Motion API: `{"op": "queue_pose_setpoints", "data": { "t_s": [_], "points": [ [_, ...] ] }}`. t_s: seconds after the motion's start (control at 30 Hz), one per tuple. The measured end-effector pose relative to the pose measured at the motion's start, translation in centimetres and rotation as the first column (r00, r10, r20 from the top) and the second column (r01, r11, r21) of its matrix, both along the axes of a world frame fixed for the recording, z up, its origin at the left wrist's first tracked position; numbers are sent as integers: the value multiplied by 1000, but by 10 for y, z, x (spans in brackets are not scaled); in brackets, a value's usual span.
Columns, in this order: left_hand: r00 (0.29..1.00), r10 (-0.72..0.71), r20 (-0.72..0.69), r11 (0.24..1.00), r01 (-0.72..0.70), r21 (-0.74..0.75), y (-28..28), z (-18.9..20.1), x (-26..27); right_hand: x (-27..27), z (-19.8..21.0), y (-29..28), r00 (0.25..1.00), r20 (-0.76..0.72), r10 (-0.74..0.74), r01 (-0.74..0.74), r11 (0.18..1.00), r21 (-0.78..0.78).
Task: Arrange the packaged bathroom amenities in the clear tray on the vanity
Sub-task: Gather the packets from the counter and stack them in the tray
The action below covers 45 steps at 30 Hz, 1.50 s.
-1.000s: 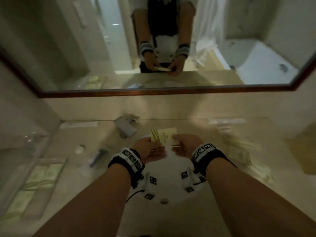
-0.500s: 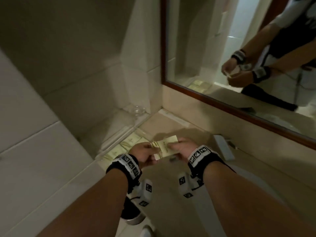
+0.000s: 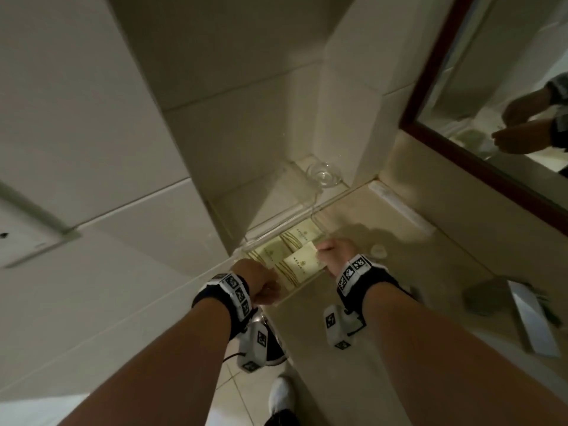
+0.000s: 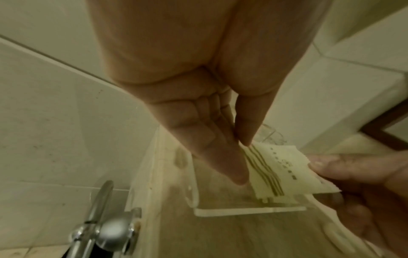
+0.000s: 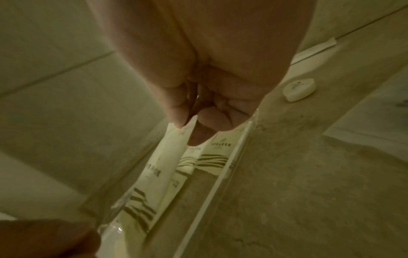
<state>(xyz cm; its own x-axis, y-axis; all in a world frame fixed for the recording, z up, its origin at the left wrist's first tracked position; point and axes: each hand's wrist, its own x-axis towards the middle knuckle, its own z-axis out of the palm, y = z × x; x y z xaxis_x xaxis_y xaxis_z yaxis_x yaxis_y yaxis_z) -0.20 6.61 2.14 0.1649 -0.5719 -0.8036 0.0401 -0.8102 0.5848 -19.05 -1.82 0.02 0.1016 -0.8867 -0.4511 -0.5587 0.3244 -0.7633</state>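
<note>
A cream packet with gold stripes (image 3: pixel 302 264) is held flat between both hands, low over the near part of the clear tray (image 3: pixel 293 296) in the vanity's left corner. My left hand (image 3: pixel 267 282) pinches its left edge between thumb and fingers (image 4: pixel 238 176). My right hand (image 3: pixel 325 256) pinches the opposite end (image 5: pixel 187 125). Two similar packets (image 3: pixel 299 233) lie in the tray beyond it, also visible in the right wrist view (image 5: pixel 212 157). In the left wrist view the packet (image 4: pixel 284 171) hangs above the tray's front rim (image 4: pixel 249 210). Whether it touches the tray floor I cannot tell.
A clear glass dish (image 3: pixel 324 175) sits in the corner behind the tray. A small round white soap (image 3: pixel 378 250) lies right of my right hand. A long white box (image 3: pixel 396 204) lies under the mirror (image 3: pixel 507 103). A chrome fitting (image 4: pixel 106 225) stands off the vanity's left edge.
The view swung left from the basin to the vanity's left corner. Both hands carried the packet from over the basin to over the tray, still pinching it at both ends.
</note>
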Motion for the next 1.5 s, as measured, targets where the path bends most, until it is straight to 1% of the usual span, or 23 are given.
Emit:
{"op": "queue_pose_setpoints", "data": {
  "t_s": [0.07, 0.13, 0.23, 0.3, 0.4, 0.5, 0.57, 0.6, 0.7, 0.77, 0.8, 0.83, 0.9, 0.93, 0.97, 1.03, 1.1, 1.13, 1.2, 1.3, 1.37, 1.47, 1.5],
  "points": [
    [999, -8, 48, 999, 6, 35, -5, -6, 7, 6, -7, -6, 992, -74, 101, -100, 995, 19],
    [996, -22, 90, 1000, 20, 17, -9, -9, 14, 11, -11, -13, 969, -177, 171, -167, 985, 34],
    [975, -62, 215, 993, 82, -89, -15, -14, 18, 16, -11, -20, 938, -260, 228, -218, 974, 69],
    [949, -101, 297, 976, 153, -156, -18, -17, 15, 19, -10, -21, 890, -302, 341, -334, 939, 78],
    [884, -248, 396, 936, 324, -139, -21, -18, 8, 26, -12, -16, 778, -375, 504, -508, 856, 97],
    [767, -404, 499, 870, 491, -51, -24, -17, -1, 29, -14, -8, 623, -456, 635, -645, 747, 159],
    [692, -468, 550, 834, 552, 15, -26, -18, -4, 30, -15, -4, 535, -496, 684, -697, 689, 198],
    [670, -483, 564, 825, 564, 38, -26, -19, -5, 31, -14, -2, 513, -505, 694, -709, 674, 207],
    [631, -510, 584, 815, 571, 95, -27, -19, -6, 30, -12, -1, 513, -501, 697, -717, 669, 198],
    [614, -524, 590, 809, 574, 122, -27, -18, -5, 30, -12, 1, 545, -460, 701, -703, 681, 205],
    [610, -526, 593, 809, 574, 127, -27, -17, -5, 28, -13, 3, 572, -444, 690, -692, 696, 192],
    [610, -518, 599, 812, 571, 120, -27, -16, -5, 26, -14, 3, 623, -431, 653, -661, 734, 157],
    [616, -493, 614, 819, 566, 91, -28, -14, -5, 20, -17, -1, 747, -426, 510, -534, 842, 72],
    [616, -488, 618, 818, 569, 79, -29, -14, -6, 17, -17, -4, 763, -468, 446, -485, 874, 43],
    [617, -485, 619, 815, 575, 65, -29, -13, -7, 14, -16, -7, 736, -531, 420, -471, 881, 44],
    [640, -463, 614, 822, 568, 28, -29, -14, -10, 11, -18, -9, 604, -636, 480, -537, 835, 121],
    [680, -438, 588, 837, 547, -10, -27, -15, -13, 11, -26, -4, 502, -670, 548, -581, 787, 208],
    [691, -433, 579, 839, 544, -21, -25, -16, -14, 11, -29, -1, 481, -668, 568, -589, 774, 234],
    [684, -447, 576, 829, 559, -21, -24, -19, -16, 11, -35, 6, 463, -667, 584, -602, 759, 246],
    [622, -506, 597, 794, 607, 41, -24, -20, -18, 12, -35, 6, 439, -672, 596, -625, 740, 248],
    [598, -542, 591, 777, 624, 82, -26, -21, -17, 12, -35, 4, 435, -654, 619, -628, 729, 273],
    [586, -573, 572, 760, 641, 105, -26, -17, -17, 11, -36, 3, 459, -634, 623, -634, 729, 257],
    [587, -577, 568, 760, 640, 110, -26, -13, -18, 10, -36, 1, 486, -627, 609, -628, 742, 235]
  ]
}}
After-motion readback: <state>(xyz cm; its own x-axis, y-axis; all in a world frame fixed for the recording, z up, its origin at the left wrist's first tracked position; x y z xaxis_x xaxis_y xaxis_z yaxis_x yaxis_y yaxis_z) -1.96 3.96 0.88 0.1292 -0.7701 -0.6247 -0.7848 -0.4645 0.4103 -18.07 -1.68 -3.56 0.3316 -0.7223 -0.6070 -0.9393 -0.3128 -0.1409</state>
